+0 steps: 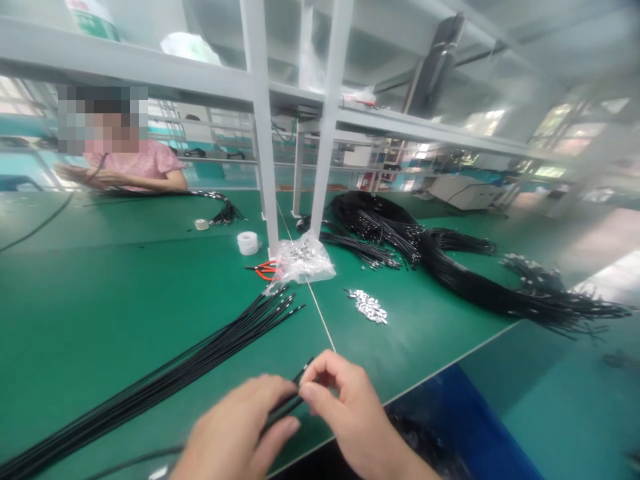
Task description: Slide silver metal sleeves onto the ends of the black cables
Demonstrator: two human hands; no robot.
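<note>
Near the table's front edge, my left hand [235, 423] is closed around a black cable [281, 408], which trails off to the lower left. Thumb and index finger of my right hand [347, 393] pinch together at the cable's end, against the left fingertips. Whatever is between those right fingers is too small and hidden to make out. A bundle of black cables [200, 360] lies to the left, its tips pointing away from me. Beyond my right hand is a small pile of silvery pieces [369, 308].
A clear plastic bag [305, 260] of small metal parts and red-handled pliers [266, 270] lie by the shelf posts. White tape rolls [247, 243] stand further left. Large coils of black cable [450, 273] cover the right side. Across the table sits a person [145, 163] handling cable.
</note>
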